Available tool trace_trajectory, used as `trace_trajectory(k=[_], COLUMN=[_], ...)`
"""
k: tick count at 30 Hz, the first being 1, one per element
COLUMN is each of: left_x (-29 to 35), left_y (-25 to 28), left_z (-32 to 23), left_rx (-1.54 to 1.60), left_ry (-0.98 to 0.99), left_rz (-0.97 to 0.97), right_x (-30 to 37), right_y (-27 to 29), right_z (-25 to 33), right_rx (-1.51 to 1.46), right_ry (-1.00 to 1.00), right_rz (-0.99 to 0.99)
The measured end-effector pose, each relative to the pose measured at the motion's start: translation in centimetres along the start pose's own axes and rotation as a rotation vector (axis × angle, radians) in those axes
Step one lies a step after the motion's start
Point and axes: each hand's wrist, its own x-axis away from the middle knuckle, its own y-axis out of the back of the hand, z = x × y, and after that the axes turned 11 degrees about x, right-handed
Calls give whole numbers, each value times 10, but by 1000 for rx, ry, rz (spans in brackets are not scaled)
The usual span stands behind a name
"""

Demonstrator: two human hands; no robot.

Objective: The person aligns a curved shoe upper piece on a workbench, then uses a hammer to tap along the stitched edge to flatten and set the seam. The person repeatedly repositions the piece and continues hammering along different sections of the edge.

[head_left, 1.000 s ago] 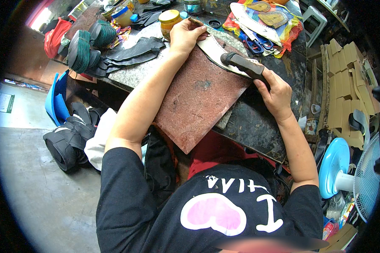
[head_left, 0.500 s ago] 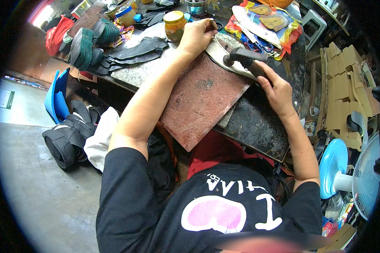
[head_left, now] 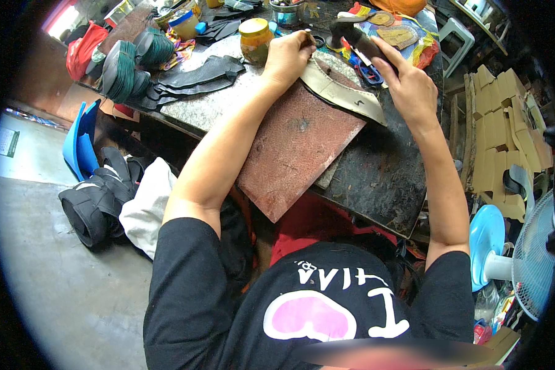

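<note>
1 hammer (head_left: 362, 45) rests in the right hand (head_left: 410, 85)

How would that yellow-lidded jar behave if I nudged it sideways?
The yellow-lidded jar stands upright and looks squat, so it would probably slide before tipping. Its round body would likely roll if knocked over.

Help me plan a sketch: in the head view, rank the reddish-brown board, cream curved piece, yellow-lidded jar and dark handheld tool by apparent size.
1. Reddish-brown board
2. Cream curved piece
Below those, unranked: yellow-lidded jar and dark tool. They look close, and the right hand partly hides the tool.
</note>
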Motion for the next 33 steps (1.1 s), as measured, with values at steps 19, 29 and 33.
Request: trace_trajectory(k=[19, 29, 33], left_x=[5, 6, 5], left_y=[3, 6, 4], left_z=[13, 19, 25], left_rx=[412, 230, 528], left_ry=[433, 216, 373], left_rz=[-6, 53, 29], right_x=[60, 53, 50], right_y=[-18, -10, -7], right_z=[-8, -9, -8], right_rx=[-42, -26, 19], right_ry=[152, 93, 105], right_rz=[-22, 135, 148])
